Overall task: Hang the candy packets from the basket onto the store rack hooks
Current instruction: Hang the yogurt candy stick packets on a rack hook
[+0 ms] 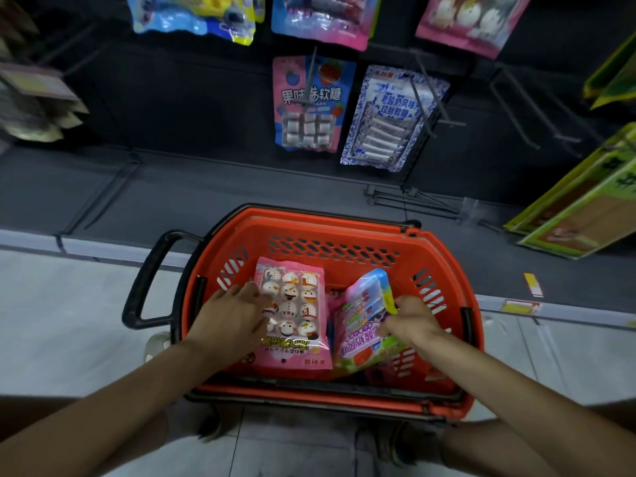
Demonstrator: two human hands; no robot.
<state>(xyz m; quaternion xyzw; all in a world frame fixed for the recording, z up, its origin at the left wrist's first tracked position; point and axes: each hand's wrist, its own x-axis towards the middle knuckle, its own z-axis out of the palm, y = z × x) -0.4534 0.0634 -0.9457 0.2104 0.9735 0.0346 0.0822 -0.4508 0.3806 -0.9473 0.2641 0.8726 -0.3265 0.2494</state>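
An orange shopping basket (344, 232) stands on the floor in front of me. Inside it, my left hand (230, 315) grips the left edge of a pink packet of snowman-face candies (296, 304). My right hand (409, 321) pinches the right side of a multicoloured pink, blue and yellow packet (361, 321), tilted up on its edge. On the dark rack above hang a pink fruit soft-candy packet (309, 105) and a blue-and-white patterned packet (389, 122). Bare black hooks (537, 111) stick out to their right.
More packets hang along the top: blue and yellow (196, 15), pink and blue (323, 22), pink snowman (471, 22). Green and yellow boxes (581, 208) lean at the right. Beige packets (34, 108) hang at the left. The basket's black handle (144, 280) juts left over the pale floor.
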